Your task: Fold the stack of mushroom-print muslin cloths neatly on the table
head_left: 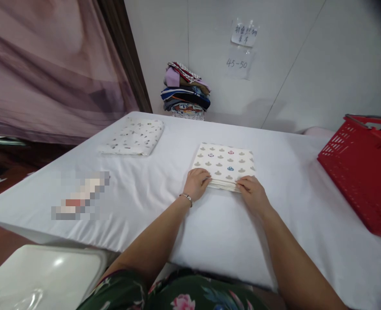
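A cream cloth [224,161] printed with grey, red and blue motifs lies folded in several layers on the white-covered table. My left hand [197,183] pinches its near left corner between thumb and fingers. At the near right corner, my right hand [251,191] grips the top layer's edge in the same way. Stacked fold edges show between the two hands. Farther left rests another folded white cloth [134,137] with small dark prints, touched by neither hand.
A red plastic basket [361,172] stands on the table's right side. Folded textiles [186,92] are piled by the wall behind. A blurred-out object [80,196] lies at the left. Below the table's left edge is a white plastic surface [45,275]. A pink curtain [54,64] hangs at the left.
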A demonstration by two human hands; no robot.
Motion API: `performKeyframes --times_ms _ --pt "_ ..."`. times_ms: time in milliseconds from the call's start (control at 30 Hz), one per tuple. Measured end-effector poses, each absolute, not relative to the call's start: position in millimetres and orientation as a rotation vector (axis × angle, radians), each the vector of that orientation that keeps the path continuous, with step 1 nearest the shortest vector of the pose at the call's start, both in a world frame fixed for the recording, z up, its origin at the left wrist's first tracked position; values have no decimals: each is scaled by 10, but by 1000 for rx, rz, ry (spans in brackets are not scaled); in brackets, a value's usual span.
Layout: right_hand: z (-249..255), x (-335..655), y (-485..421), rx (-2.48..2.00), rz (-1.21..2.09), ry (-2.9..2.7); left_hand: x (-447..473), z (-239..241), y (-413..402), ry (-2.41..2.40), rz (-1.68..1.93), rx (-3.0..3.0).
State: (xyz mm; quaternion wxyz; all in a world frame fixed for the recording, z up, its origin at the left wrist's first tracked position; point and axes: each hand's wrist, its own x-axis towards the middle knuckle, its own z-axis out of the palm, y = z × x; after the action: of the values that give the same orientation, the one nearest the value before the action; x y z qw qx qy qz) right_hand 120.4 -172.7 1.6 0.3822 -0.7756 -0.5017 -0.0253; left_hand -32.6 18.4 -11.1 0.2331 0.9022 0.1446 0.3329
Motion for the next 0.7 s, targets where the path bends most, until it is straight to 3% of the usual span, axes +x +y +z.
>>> performKeyframes --times_ms 700 --pt "-1 1268 -1742 -2032 27 -1307 -370 -126 232 328 881 2514"
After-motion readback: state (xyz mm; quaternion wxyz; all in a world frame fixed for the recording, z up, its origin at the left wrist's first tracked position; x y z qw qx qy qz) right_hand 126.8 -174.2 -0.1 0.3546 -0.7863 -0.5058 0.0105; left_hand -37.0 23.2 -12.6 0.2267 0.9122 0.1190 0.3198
